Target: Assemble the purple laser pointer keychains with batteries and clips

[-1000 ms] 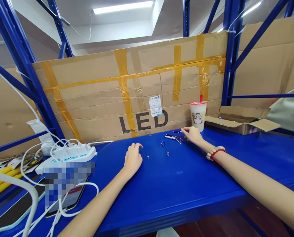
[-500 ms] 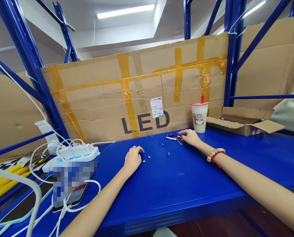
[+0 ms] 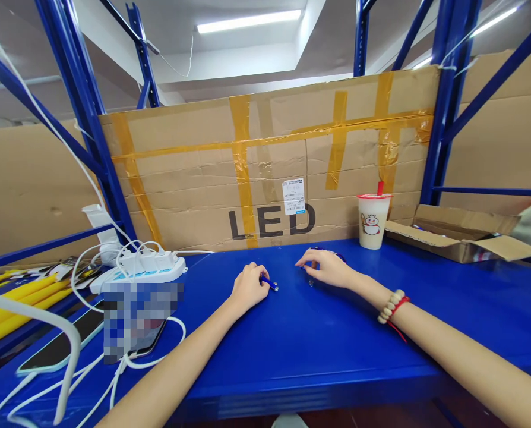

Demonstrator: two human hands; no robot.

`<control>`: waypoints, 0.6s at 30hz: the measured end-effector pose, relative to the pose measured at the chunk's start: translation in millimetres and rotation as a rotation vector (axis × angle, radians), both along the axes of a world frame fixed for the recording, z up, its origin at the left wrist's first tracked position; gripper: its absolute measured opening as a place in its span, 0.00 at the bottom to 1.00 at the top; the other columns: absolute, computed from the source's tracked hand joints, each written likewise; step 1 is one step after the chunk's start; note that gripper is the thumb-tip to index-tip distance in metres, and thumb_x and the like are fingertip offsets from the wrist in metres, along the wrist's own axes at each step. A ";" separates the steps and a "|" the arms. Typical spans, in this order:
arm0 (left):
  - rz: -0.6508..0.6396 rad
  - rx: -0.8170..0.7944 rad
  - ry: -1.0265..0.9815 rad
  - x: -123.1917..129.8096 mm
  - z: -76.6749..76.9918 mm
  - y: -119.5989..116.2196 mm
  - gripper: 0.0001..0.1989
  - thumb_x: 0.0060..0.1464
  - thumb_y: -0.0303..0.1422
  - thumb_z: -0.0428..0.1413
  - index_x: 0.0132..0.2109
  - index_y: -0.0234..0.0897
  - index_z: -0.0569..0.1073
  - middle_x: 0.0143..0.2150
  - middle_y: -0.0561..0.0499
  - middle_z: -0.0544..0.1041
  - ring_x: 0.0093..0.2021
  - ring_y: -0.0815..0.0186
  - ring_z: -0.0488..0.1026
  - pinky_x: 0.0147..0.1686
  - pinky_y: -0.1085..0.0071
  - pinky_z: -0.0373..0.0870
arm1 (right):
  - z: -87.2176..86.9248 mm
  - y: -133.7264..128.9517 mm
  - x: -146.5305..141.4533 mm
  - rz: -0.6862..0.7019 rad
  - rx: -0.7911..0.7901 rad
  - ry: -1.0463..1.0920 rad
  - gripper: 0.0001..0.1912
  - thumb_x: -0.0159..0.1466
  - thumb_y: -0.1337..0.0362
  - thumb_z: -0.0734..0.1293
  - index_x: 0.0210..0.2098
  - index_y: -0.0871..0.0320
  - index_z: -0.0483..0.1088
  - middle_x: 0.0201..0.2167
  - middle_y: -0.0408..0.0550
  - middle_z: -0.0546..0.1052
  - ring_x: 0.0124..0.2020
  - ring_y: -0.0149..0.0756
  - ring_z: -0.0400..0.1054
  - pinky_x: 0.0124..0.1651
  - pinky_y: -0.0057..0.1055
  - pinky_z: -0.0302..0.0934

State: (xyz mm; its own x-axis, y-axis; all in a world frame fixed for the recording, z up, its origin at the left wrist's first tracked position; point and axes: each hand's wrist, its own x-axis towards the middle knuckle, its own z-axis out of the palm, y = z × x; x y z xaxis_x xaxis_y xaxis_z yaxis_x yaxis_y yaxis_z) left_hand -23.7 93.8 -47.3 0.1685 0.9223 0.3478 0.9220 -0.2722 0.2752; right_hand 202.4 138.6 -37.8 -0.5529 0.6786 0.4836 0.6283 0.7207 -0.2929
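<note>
Head view: one large cardboard panel (image 3: 194, 205) lettered "LED" closes off the back edge of one blue worktop (image 3: 287, 351). On it are one open cardboard box (image 3: 461, 232) at the right, one white power strip (image 3: 141, 271) at the left, one lidded drink cup (image 3: 372, 224) and two phones (image 3: 63, 348), one partly pixelated. The front edge runs below both hands; room to move spreads between the forearms and out beyond the right arm.

The left hand (image 3: 250, 288) has its grip closed around one slim blue piece (image 3: 268, 282) with a silvery end, which pokes out past the fingers, above the worktop's middle. The right hand (image 3: 330, 267) has thumb and forefinger almost together at one small blue item (image 3: 302, 268); I cannot tell whether that grip holds it. One tiny metal part (image 3: 310, 283) lies just below the right hand.
</note>
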 end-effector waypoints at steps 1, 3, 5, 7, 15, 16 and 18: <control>-0.008 -0.001 0.002 1.1 0.6 -1.4 0.09 0.46 0.26 0.49 0.34 0.40 0.71 0.38 0.50 0.70 0.43 0.62 0.67 0.40 0.67 0.65 | 0.2 -4.0 -3.9 0.034 -0.001 -0.021 0.12 0.57 0.67 0.60 0.37 0.56 0.73 0.36 0.46 0.74 0.27 0.29 0.67 0.33 0.27 0.61; -0.037 0.001 0.004 3.3 2.0 -4.6 0.08 0.46 0.28 0.50 0.35 0.40 0.70 0.39 0.50 0.70 0.43 0.62 0.66 0.41 0.66 0.64 | -0.1 -9.6 -9.7 0.067 -0.007 -0.055 0.12 0.58 0.64 0.61 0.38 0.56 0.73 0.36 0.46 0.74 0.28 0.30 0.67 0.33 0.27 0.61; -0.071 0.010 0.009 5.0 3.1 -7.7 0.09 0.46 0.31 0.52 0.37 0.40 0.70 0.39 0.50 0.70 0.44 0.61 0.65 0.43 0.64 0.64 | -0.5 -12.3 -12.7 0.075 -0.014 -0.083 0.12 0.59 0.61 0.61 0.39 0.56 0.73 0.35 0.46 0.74 0.29 0.30 0.67 0.33 0.27 0.60; -0.124 0.025 0.021 5.6 3.5 -9.7 0.12 0.46 0.33 0.53 0.41 0.41 0.70 0.41 0.50 0.69 0.45 0.60 0.64 0.45 0.62 0.62 | 0.2 -12.7 -13.1 0.062 -0.005 -0.104 0.12 0.60 0.60 0.61 0.39 0.55 0.73 0.35 0.46 0.75 0.30 0.31 0.67 0.33 0.27 0.59; -0.371 -0.013 0.021 -2.1 -3.0 2.6 0.11 0.56 0.41 0.48 0.40 0.41 0.69 0.41 0.50 0.69 0.43 0.62 0.63 0.46 0.61 0.59 | 15.7 -4.9 4.4 -0.342 0.132 0.053 0.17 0.63 0.54 0.55 0.35 0.51 0.73 0.35 0.43 0.76 0.32 0.34 0.68 0.28 0.26 0.54; -0.392 -0.025 0.005 -2.7 -3.5 4.5 0.11 0.56 0.41 0.48 0.39 0.41 0.69 0.40 0.50 0.69 0.43 0.62 0.63 0.47 0.61 0.59 | 17.1 -3.9 6.8 -0.372 0.141 0.092 0.18 0.64 0.54 0.54 0.35 0.52 0.73 0.35 0.43 0.77 0.32 0.34 0.68 0.29 0.26 0.54; -0.440 -0.032 -0.039 -2.6 -3.5 6.6 0.10 0.56 0.40 0.48 0.38 0.39 0.68 0.39 0.50 0.70 0.42 0.64 0.64 0.48 0.62 0.59 | 18.4 -3.1 9.4 -0.392 0.146 0.138 0.19 0.64 0.54 0.54 0.35 0.52 0.73 0.35 0.43 0.77 0.32 0.34 0.68 0.29 0.26 0.55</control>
State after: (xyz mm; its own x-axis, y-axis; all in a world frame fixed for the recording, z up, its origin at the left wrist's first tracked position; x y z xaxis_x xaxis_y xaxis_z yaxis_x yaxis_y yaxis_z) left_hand -26.3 100.4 -50.7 0.5349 0.7761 0.3339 0.7091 -0.6273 0.3221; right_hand 211.9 135.5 -19.5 -0.1905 0.7434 0.6411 0.8246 0.4756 -0.3064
